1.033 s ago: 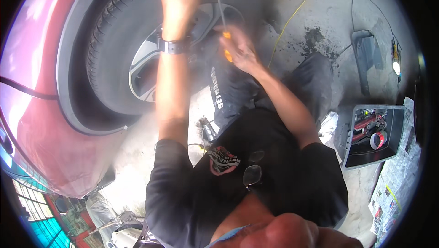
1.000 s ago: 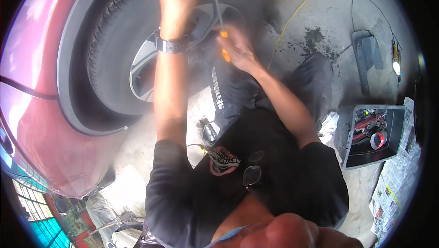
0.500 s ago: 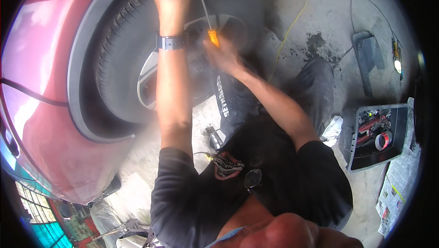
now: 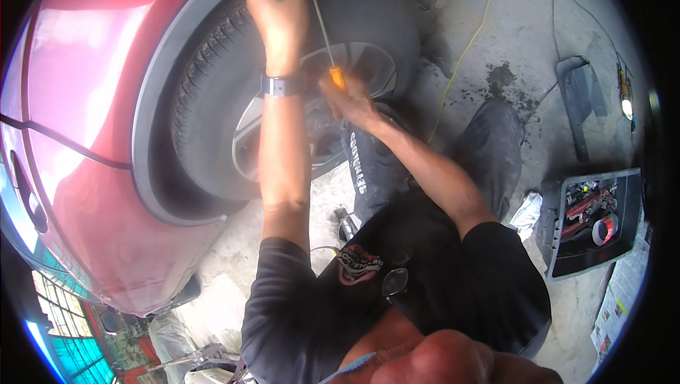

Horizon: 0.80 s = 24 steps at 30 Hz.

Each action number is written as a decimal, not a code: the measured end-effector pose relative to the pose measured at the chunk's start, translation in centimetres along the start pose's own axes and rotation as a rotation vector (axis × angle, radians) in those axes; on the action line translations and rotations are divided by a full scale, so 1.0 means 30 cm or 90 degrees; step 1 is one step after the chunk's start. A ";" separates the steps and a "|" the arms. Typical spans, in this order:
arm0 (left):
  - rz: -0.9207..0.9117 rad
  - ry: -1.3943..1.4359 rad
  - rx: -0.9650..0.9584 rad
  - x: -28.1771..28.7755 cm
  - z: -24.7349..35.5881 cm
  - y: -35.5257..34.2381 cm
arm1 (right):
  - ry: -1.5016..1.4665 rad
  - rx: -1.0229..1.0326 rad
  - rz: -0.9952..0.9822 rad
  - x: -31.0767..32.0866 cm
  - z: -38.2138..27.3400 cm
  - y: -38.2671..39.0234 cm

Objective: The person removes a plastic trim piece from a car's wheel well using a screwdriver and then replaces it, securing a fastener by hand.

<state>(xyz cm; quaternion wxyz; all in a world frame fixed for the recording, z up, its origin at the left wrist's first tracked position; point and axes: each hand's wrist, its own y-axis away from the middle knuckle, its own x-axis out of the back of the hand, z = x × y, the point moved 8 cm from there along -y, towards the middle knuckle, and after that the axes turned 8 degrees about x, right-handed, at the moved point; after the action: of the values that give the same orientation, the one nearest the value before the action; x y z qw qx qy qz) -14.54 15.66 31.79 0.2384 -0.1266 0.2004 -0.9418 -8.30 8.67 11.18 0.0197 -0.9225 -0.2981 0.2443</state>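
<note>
- Stage: we see both hands engaged near the grey arch trim [image 4: 143, 143] of the red car [image 4: 92, 200], and judge the work to be under way, not complete.
- Tool: the orange-handled screwdriver [image 4: 338, 77] slants in front of the tyre [image 4: 209, 122], its slim shaft [image 4: 319, 21] reaching toward the upper edge of the view.
- The right hand [image 4: 350, 103]: we find its fingers wrapped around the handle in a narrow grip.
- The left hand [image 4: 282, 7]: its fingers curl at the shaft's far end, thumb alongside; we cannot tell whether they pinch the shaft or something behind it.
- Done and left: the trim in view lies along the arch; the tool's tip is not clear, so we cannot measure what remains.
- Surroundings: at right, a dark bin [image 4: 595, 262] holds assorted items; beyond it lies a grey panel [image 4: 572, 94].
- Compared with one second earlier: the handle sits nearer the left forearm [image 4: 285, 150], less of it shows, the shaft slants slightly more, and the whole scene is shifted, with more of the left fingers visible.
</note>
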 end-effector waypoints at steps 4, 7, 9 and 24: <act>0.006 -0.004 -0.017 -0.002 0.008 0.004 | -0.042 0.001 -0.023 -0.003 0.023 -0.012; 0.028 0.008 -0.021 -0.001 0.014 0.011 | -0.067 0.000 -0.027 -0.002 0.038 -0.012; 0.047 -0.009 0.004 -0.017 0.033 0.022 | -0.055 0.010 -0.027 0.009 0.030 -0.010; 0.060 -0.072 -0.046 -0.022 0.059 0.030 | -0.161 -0.080 -0.184 0.013 0.069 -0.069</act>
<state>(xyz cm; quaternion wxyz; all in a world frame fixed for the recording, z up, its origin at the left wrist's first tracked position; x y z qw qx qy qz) -13.03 14.71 32.89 0.2886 -0.1788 0.2262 -0.9130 -10.10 10.35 9.55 -0.0409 -0.8315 -0.4421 0.3339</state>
